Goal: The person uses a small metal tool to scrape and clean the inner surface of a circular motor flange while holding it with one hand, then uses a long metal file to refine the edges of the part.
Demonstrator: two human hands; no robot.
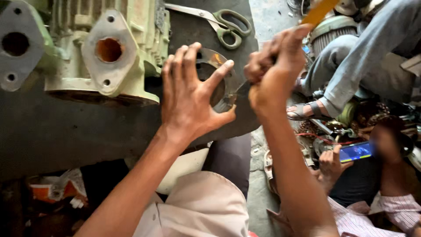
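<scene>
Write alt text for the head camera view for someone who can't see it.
The left hand presses a metal flange plate flat on a dark sheet while the right hand works a yellow-handled tool at its edge. A green motor casing and scissors lie behind.

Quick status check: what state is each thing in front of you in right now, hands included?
Left hand: spread, pressing on the metal flange.
Metal flange: flat on the dark sheet.
Right hand: fisted around a yellow-handled tool, tip at the flange edge.
Scissors: closed, lying unused.
Green pump casing: ports open.
</scene>
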